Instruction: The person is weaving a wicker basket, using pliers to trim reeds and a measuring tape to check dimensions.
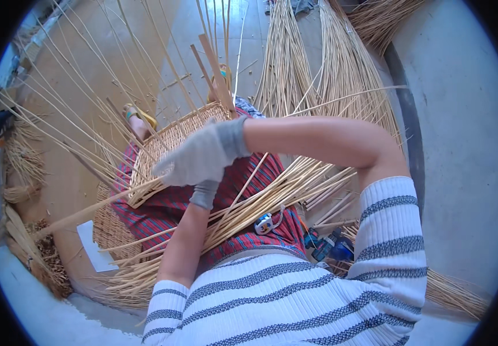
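Note:
A half-woven cane basket [174,134] lies tilted across my lap, with long loose canes and several flat wooden stakes [219,75] rising from its edges. My right hand [198,154], in a pale grey glove, reaches over its near side with fingers together. At those fingertips is a long cane [102,206], smeared by motion, that runs out to the left; the fingers appear closed on it. Beneath the right hand, my left hand is mostly covered: its grey glove cuff [204,194] shows beside the basket's near edge, but its fingers are hidden.
A bundle of peeled canes [260,199] rests across my lap beside a small tape measure [264,224]. A cordless drill [331,245] is to my right. Tall cane bundles [286,60] lie ahead. Left are white paper [94,248] and another woven piece [113,228].

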A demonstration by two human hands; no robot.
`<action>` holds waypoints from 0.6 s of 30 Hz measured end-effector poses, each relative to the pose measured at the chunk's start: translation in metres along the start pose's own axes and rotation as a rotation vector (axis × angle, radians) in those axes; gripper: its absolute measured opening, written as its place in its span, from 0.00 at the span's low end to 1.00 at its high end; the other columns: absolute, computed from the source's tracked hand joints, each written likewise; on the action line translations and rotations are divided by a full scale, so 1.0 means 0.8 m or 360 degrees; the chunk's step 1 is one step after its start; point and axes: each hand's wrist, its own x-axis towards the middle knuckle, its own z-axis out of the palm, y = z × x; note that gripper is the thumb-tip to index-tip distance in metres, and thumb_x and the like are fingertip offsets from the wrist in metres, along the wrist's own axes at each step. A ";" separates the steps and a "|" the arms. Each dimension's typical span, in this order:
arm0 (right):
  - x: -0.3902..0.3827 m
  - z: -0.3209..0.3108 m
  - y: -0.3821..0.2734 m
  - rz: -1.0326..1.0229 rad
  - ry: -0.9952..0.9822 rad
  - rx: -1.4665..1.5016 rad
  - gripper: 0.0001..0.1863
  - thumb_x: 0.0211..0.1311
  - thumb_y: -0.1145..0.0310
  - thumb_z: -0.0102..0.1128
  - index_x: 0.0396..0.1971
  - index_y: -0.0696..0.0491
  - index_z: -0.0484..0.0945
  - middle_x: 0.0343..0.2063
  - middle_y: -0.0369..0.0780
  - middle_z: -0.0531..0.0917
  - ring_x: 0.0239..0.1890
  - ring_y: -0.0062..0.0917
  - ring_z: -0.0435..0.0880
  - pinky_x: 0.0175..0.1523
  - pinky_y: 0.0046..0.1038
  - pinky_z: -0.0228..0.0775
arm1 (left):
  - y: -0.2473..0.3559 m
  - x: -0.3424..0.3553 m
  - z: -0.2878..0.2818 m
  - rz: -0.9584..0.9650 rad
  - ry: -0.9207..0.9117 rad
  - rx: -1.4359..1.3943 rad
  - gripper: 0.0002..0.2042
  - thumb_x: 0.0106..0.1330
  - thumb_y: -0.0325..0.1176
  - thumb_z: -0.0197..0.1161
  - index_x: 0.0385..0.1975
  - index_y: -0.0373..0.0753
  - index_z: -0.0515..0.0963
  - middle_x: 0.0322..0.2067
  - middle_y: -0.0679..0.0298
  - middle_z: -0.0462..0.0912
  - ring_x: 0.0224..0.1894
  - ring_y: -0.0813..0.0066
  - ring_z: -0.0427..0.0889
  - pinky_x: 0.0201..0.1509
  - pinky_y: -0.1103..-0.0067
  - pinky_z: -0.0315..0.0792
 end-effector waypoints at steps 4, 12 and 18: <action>-0.084 0.032 0.014 0.0887 0.1075 0.0101 0.22 0.69 0.55 0.55 0.53 0.55 0.77 0.45 0.43 0.81 0.47 0.32 0.82 0.63 0.31 0.69 | -0.040 -0.020 0.004 -0.0802 -0.0031 -0.1325 0.14 0.73 0.41 0.57 0.51 0.39 0.77 0.30 0.58 0.86 0.34 0.67 0.86 0.38 0.70 0.78; -0.138 0.063 -0.029 0.2179 0.0458 0.1761 0.42 0.43 0.66 0.77 0.61 0.54 0.68 0.37 0.38 0.75 0.40 0.27 0.74 0.50 0.29 0.73 | -0.047 -0.012 -0.037 -0.0842 -0.0014 -0.2511 0.18 0.75 0.49 0.54 0.40 0.38 0.78 0.25 0.62 0.84 0.29 0.74 0.86 0.17 0.91 0.66; -0.129 0.078 -0.047 0.2490 0.0012 0.1222 0.35 0.45 0.48 0.78 0.48 0.56 0.77 0.39 0.49 0.83 0.42 0.42 0.84 0.46 0.39 0.75 | -0.001 0.069 -0.070 -0.0545 0.0004 -0.1866 0.11 0.74 0.37 0.60 0.37 0.34 0.76 0.22 0.68 0.76 0.23 0.82 0.80 0.23 0.84 0.70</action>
